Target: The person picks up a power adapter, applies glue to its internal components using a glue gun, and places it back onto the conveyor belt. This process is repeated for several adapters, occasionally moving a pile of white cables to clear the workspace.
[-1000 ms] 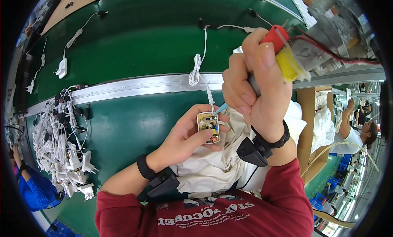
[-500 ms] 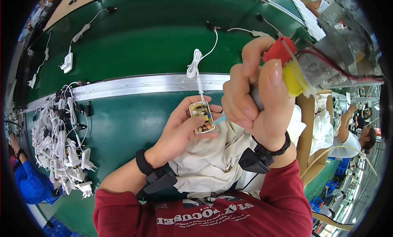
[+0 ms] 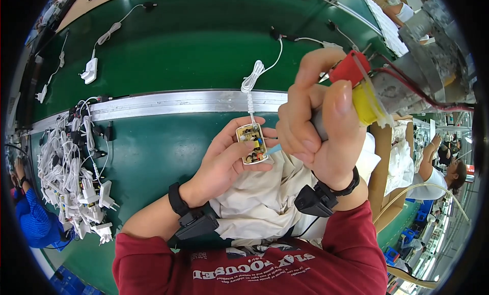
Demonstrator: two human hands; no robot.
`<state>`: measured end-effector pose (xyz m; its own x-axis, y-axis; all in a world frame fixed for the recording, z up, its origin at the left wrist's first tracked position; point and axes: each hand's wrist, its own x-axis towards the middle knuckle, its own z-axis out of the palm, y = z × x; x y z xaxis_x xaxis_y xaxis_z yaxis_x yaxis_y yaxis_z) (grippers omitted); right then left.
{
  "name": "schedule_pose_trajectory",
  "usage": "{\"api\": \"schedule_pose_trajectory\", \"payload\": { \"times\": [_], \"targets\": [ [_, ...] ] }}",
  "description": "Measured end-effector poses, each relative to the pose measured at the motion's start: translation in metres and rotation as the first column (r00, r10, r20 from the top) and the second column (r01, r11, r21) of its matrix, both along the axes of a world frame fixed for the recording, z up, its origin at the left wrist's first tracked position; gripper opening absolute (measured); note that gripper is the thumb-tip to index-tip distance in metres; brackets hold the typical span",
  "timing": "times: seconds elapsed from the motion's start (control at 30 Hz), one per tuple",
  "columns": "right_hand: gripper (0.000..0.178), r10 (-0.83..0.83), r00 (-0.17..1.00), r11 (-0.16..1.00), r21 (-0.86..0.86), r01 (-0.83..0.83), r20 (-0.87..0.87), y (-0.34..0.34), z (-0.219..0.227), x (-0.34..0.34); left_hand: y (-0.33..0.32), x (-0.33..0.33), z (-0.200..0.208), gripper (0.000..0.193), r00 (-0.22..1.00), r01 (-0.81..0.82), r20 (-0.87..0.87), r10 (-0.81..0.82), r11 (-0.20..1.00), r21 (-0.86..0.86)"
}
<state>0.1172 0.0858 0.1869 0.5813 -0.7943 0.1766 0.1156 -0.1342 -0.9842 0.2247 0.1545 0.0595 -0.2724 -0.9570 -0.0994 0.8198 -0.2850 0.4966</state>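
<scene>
My left hand (image 3: 224,152) grips an open white power adapter casing (image 3: 241,155) with a bare circuit board (image 3: 248,136) showing in it, the thumb lying across the board. A white cord (image 3: 250,102) runs from the casing to a coil on the far belt. My right hand (image 3: 323,117) is closed around a grey hand tool (image 3: 318,123) with a red block (image 3: 350,67), a yellow band (image 3: 367,104) and thin wires. Beside the casing's right edge shows a pale blue tip (image 3: 275,149); whether it belongs to the tool is hidden by my fingers.
Tangled white adapters and cords (image 3: 76,178) lie in a heap at left. Beyond a metal rail (image 3: 178,102), more corded adapters (image 3: 89,71) lie on the green belt (image 3: 188,50). Cream cloth (image 3: 265,193) covers my lap; a cardboard box (image 3: 384,167) stands right. Other people work at both sides.
The adapters and cords on the belt have shifted slightly to the right, the held adapter's coil too. My right hand and its tool have moved a little right. Both grips stay the same.
</scene>
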Motion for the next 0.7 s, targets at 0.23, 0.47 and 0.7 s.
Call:
{"api": "schedule_pose_trajectory", "payload": {
  "times": [0.23, 0.47, 0.7],
  "targets": [
    [0.042, 0.028, 1.0, 0.999, -0.019, -0.028, -0.001, 0.004, -0.005, -0.001, 0.001, -0.004, 0.002, 0.041, 0.971, 0.05, -0.23, -0.059, 0.998, -0.045],
    [0.044, 0.094, 0.995, 0.993, -0.077, -0.095, -0.013, 0.0, -0.015, -0.006, -0.001, -0.006, 0.002, 0.041, 0.97, 0.067, -0.228, -0.081, 0.995, -0.069],
    [0.046, 0.044, 0.999, 0.997, -0.061, -0.043, 0.02, -0.006, -0.009, -0.005, -0.005, -0.007, 0.002, 0.041, 0.974, 0.084, -0.207, -0.092, 0.995, -0.047]
  ]
}}
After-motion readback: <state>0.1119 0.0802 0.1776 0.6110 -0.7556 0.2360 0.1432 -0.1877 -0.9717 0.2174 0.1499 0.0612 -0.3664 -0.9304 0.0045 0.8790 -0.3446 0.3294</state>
